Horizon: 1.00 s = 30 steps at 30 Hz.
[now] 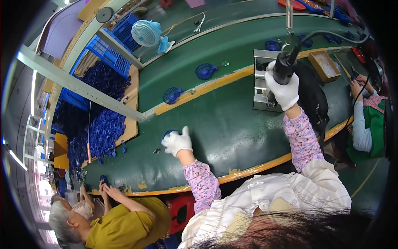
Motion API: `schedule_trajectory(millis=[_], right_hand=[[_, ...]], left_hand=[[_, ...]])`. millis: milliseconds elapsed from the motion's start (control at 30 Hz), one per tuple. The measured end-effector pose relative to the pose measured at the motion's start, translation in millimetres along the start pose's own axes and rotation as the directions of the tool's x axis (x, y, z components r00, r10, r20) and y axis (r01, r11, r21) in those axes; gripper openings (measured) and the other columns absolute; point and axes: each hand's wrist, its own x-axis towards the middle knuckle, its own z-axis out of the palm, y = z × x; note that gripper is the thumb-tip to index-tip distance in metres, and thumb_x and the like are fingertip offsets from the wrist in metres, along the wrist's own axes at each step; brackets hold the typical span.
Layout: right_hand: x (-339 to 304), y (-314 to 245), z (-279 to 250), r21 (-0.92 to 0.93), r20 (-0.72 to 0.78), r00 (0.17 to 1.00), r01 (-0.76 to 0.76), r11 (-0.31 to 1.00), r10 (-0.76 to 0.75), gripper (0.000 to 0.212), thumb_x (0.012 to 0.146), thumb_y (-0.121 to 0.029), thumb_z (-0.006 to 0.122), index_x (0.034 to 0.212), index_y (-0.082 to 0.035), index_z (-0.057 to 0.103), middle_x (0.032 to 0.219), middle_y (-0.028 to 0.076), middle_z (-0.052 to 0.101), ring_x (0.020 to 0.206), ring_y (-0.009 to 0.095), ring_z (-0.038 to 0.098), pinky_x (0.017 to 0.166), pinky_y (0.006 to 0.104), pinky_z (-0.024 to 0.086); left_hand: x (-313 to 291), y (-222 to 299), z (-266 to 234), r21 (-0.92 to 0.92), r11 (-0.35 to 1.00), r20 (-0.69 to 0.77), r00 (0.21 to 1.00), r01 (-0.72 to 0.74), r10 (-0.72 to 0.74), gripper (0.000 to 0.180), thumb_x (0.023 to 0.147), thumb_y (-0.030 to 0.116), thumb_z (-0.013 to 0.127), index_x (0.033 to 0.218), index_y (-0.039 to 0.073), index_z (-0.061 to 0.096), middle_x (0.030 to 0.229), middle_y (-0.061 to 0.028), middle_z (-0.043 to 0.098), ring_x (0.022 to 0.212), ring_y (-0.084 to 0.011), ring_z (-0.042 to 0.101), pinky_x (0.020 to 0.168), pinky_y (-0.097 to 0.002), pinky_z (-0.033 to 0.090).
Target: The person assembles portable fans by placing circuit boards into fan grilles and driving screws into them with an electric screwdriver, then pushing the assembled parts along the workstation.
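Left hand (178, 143): gloved fingers over a blue part (169, 132), thumb sticking out; glove hides most of the part, so can't tell if it's gripped or just covered. Part is at the middle of the green tabletop (219, 141), well left of the tool; can't tell if it's lifted. Right hand (283, 92): gloved fingers wrapped round a black hand tool (285, 68), hung from a spring (289, 16) above an open metal box (261, 97).

Risks, my judgement: loose fingers could let the blue part slip or roll, since glove fabric may slide on plastic. A small dark piece (156, 151) lies just beside the left hand; a careless sweep could knock it away. Tool's lower end is hidden by the right hand, so contact with the metal box can't be judged; a bad angle might scrape it. Letting go abruptly could make the spring jerk the tool up. The black cable (338, 34) runs off right toward a co-worker (369, 120), might snag if pulled far. Glove fabric near any turning tip could catch.
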Motion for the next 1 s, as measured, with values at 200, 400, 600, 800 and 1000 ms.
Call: schedule_trajectory(millis=[200, 400, 600, 800, 1000], right_hand=[[-16.8, -4.1, 10.9, 0.07, 0.111, 0.994, -0.007, 0.998, 0.0, 0.02, 0.075, 0.004, 0.065, 0.093, -0.002, 0.058, 0.074, -0.001, 0.058, 0.06, 0.006, 0.055, 0.054, 0.0214, 0.044], [-34.2, 9.3, 19.9, 0.095, 0.181, 0.983, -0.052, 0.994, 0.034, 0.021, 0.078, 0.008, 0.06, 0.095, -0.001, 0.054, 0.072, 0.0, 0.053, 0.053, 0.008, 0.052, 0.047, 0.0218, 0.041], [-42.7, 28.8, 23.7, 0.065, 0.213, 0.976, -0.053, 0.997, 0.038, 0.02, 0.077, 0.004, 0.064, 0.094, -0.003, 0.056, 0.073, -0.001, 0.054, 0.055, 0.006, 0.052, 0.048, 0.0205, 0.042], [-48.6, 40.6, 25.8, -0.008, 0.232, 0.972, -0.028, 1.0, 0.029, 0.017, 0.075, 0.002, 0.066, 0.09, -0.004, 0.058, 0.075, -0.001, 0.055, 0.059, 0.006, 0.054, 0.055, 0.0214, 0.044], [-49.2, 43.2, 22.4, 0.002, 0.316, 0.947, 0.056, 0.998, -0.054, 0.017, 0.074, 0.001, 0.065, 0.089, -0.004, 0.058, 0.076, -0.001, 0.055, 0.06, 0.006, 0.052, 0.056, 0.0219, 0.043]], left_hand=[[-29.6, 44.4, 19.6, -0.54, 0.277, -0.354, 0.513, -0.795, 0.782, 0.012, 0.065, 0.011, 0.071, 0.073, 0.005, 0.065, 0.101, -0.0181, 0.059, 0.107, -0.0422, 0.05, 0.095, -0.0459, 0.041], [-86.3, 89.4, -9.9, -0.666, -0.126, -0.325, 0.134, -0.735, 0.936, 0.016, 0.067, 0.016, 0.071, 0.075, 0.005, 0.063, 0.105, -0.014, 0.057, 0.114, -0.0374, 0.048, 0.096, -0.0458, 0.039], [-82.0, 86.0, -21.6, -0.69, 0.001, -0.306, 0.293, -0.724, 0.906, 0.032, 0.058, 0.024, 0.078, 0.082, 0.006, 0.067, 0.108, -0.0154, 0.058, 0.108, -0.0352, 0.051, 0.092, -0.0453, 0.04], [-83.1, 82.8, -15.8, -0.69, 0.168, -0.174, 0.387, -0.704, 0.906, 0.032, 0.058, 0.028, 0.079, 0.078, 0.007, 0.069, 0.105, -0.0166, 0.059, 0.102, -0.0346, 0.053, 0.088, -0.043, 0.043], [-83.7, 82.5, -11.9, -0.701, 0.175, -0.14, 0.375, -0.691, 0.916, 0.027, 0.062, 0.03, 0.078, 0.075, 0.007, 0.07, 0.1, -0.0154, 0.061, 0.097, -0.0335, 0.055, 0.084, -0.0412, 0.044]])
